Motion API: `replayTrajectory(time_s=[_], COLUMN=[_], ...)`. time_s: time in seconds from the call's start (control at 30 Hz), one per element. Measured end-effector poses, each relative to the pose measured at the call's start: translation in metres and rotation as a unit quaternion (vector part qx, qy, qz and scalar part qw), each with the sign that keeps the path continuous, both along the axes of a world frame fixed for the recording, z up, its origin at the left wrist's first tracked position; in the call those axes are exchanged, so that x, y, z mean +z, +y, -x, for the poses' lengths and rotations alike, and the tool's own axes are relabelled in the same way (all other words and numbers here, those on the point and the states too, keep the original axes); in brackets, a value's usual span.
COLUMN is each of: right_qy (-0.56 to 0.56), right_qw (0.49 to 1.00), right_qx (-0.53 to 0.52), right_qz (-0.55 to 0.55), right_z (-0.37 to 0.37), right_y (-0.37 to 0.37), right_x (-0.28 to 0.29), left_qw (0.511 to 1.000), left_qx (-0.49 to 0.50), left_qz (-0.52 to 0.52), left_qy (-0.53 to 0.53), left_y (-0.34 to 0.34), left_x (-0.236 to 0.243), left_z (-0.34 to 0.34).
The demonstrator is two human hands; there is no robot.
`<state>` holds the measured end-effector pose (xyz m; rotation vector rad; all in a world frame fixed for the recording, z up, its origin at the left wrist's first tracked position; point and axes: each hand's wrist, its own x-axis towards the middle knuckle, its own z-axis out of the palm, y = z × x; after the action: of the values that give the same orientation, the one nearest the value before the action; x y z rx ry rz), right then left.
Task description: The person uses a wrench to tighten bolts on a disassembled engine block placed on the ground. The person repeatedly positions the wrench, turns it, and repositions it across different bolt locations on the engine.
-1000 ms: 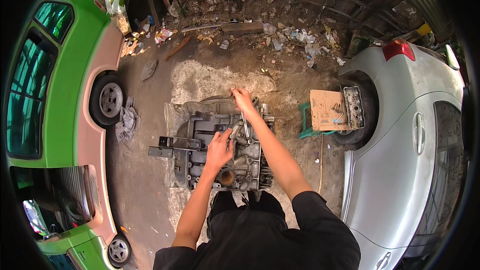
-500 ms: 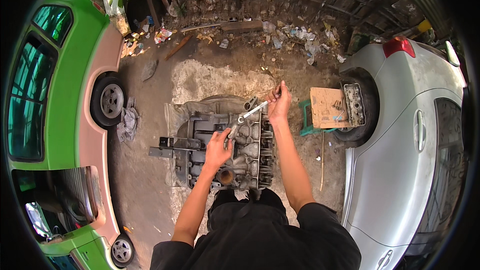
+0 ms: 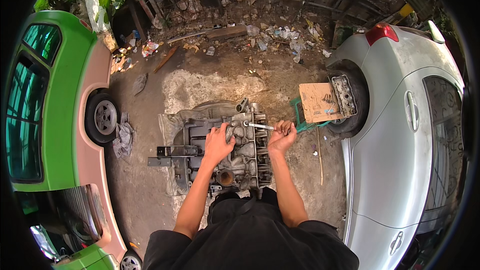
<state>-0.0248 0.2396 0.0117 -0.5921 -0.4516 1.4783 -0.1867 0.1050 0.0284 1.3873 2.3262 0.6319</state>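
A greasy grey engine (image 3: 260, 155) lies on the ground before me, with valve gear showing along its right side. Its cast intake manifold (image 3: 243, 151) has curved runners and a round rusty opening near me. My left hand (image 3: 218, 145) rests on the manifold's upper part, thumb and fingers on either side of a grey casting; the fingertips are partly hidden. A shiny wrench (image 3: 261, 126) lies across the engine's upper right, its ring end over a fastener spot. My right hand (image 3: 282, 138) is closed round the wrench's other end.
Left stands a green and pink vehicle (image 3: 85, 35), right a silver car (image 3: 390, 90). By its wheel, a green stool (image 3: 299, 115) bears cardboard (image 3: 315, 101), small parts and a metal casting (image 3: 344, 95). A black bracket (image 3: 172, 151) juts left from the engine. Litter (image 3: 287, 34) lies along the back.
My right hand has swung the wrench handle down toward me, from slanting up right to nearly level. My left hand has shifted slightly on the manifold. The whole view has tilted a little.
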Motion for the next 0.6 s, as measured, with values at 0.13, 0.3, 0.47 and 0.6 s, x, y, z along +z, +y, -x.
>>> replayTrajectory(time_s=[0.13,0.3,0.47,0.6], right_qy=[-0.047,-0.097,-0.165,-0.161], right_qw=[0.999,0.993,0.983,0.986], right_qx=[-0.013,-0.022,0.019,0.024], right_qz=[-0.015,-0.068,-0.078,-0.034], right_z=[0.013,0.012,0.001,-0.007], right_y=[-0.008,-0.021,-0.025,-0.021], right_x=[-0.004,-0.01,-0.01,-0.01], left_qw=[0.995,0.983,0.982,0.982], left_qx=[-0.075,-0.076,-0.07,-0.081], left_qz=[0.056,0.164,0.177,0.171], left_qy=[0.04,0.009,0.003,-0.002], left_y=[0.017,0.029,0.036,0.036], left_x=[-0.004,-0.004,0.0,0.002], left_z=[-0.001,-0.001,-0.004,-0.005])
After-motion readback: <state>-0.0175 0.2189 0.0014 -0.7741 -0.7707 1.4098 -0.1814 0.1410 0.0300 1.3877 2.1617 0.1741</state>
